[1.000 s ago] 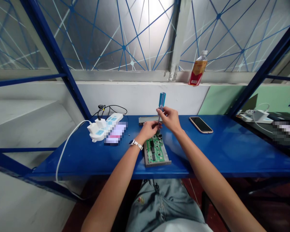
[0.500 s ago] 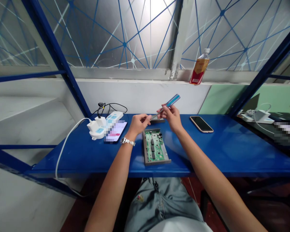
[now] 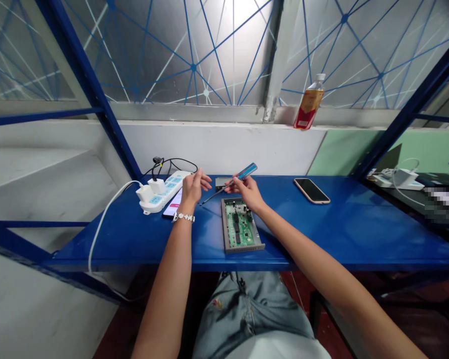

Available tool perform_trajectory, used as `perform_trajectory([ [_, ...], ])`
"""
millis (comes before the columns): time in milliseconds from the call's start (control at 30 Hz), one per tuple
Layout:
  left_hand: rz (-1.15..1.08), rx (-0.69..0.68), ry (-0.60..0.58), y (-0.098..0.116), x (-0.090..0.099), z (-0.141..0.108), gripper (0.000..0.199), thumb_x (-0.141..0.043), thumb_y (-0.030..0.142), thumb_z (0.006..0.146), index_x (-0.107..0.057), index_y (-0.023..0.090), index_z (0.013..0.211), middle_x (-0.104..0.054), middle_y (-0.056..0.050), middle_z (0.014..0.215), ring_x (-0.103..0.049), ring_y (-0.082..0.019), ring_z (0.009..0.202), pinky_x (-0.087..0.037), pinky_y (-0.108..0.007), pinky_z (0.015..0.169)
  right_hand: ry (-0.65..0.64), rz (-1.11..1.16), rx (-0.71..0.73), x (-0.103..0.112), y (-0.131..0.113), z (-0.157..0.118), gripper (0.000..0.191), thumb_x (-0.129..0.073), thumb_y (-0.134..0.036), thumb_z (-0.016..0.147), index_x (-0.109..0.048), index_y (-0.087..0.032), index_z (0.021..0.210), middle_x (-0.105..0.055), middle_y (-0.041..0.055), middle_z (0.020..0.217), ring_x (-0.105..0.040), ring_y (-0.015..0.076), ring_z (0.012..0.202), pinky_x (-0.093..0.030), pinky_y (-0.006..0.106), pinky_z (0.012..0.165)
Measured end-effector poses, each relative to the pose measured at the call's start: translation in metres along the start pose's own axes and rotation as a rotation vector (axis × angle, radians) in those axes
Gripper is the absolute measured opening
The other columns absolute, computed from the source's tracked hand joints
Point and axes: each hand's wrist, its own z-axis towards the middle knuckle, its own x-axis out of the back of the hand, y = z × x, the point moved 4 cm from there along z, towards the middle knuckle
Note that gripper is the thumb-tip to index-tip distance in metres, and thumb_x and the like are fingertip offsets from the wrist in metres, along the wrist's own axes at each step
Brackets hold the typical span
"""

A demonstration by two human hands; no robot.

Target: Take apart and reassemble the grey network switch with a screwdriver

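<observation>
Grasping a screwdriver (image 3: 247,171) in the right hand (image 3: 247,192), with a circuit board (image 3: 243,229) just below; curling the left hand (image 3: 193,187) loosely beside a lit phone (image 3: 172,205), contents impossible to tell.

The person's left hand (image 3: 194,189) hovers, loosely uncurled, to the left of the circuit board (image 3: 242,227); the right hand (image 3: 248,191), pinched, hangs at its far end.

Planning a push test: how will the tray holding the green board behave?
The tray would probably slide without tipping, being low and flat. It looks metal, so likely stiff. The board may be fragile: its black chips sit exposed.
</observation>
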Motion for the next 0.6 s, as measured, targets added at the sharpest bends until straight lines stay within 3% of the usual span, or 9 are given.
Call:
perform_trajectory([
  [200,0.006,-0.001,-0.020,0.003,-0.003,-0.001,0.062,-0.041,0.063,0.095,-0.072,0.014,0.073,-0.069,-0.007,0.060,-0.063,-0.015,0.053,-0.048,-0.026,0.057,-0.006,0.002,-0.008,-0.004,0.007,0.000,0.052,-0.074,-0.067,0.077,-0.052,-0.024,0.097,-0.076,0.0036,0.084,-0.074,0.0176,0.069,-0.063,0.035,0.074],
  [300,0.030,-0.024,-0.029,0.002,-0.004,0.000,0.050,-0.049,0.055,0.092,-0.072,0.014,0.074,-0.069,-0.007,0.062,-0.064,-0.016,0.057,-0.049,-0.026,0.061,0.020,0.006,0.000,0.002,0.004,0.001,0.050,-0.074,-0.064,0.078,-0.052,-0.024,0.099,-0.077,0.0042,0.087,-0.075,0.0182,0.071,-0.063,0.036,0.075],
  [433,0.120,-0.055,-0.115,-0.003,-0.010,0.002,0.021,-0.061,0.032,0.080,-0.073,0.015,0.079,-0.074,-0.006,0.071,-0.070,-0.019,0.070,-0.053,-0.028,0.070,0.125,0.041,-0.005,0.021,-0.005,0.005,0.042,-0.074,-0.055,0.079,-0.053,-0.024,0.097,-0.077,0.0047,0.085,-0.073,0.0185,0.068,-0.063,0.036,0.072],
  [600,0.222,-0.084,-0.283,-0.008,-0.021,-0.002,0.017,-0.066,0.022,0.075,-0.075,0.016,0.089,-0.078,-0.008,0.084,-0.073,-0.021,0.082,-0.056,-0.033,0.081,0.304,0.098,-0.002,0.053,-0.016,0.011,0.029,-0.070,-0.040,0.079,-0.051,-0.022,0.092,-0.076,0.0044,0.078,-0.071,0.0177,0.060,-0.060,0.031,0.060],
])
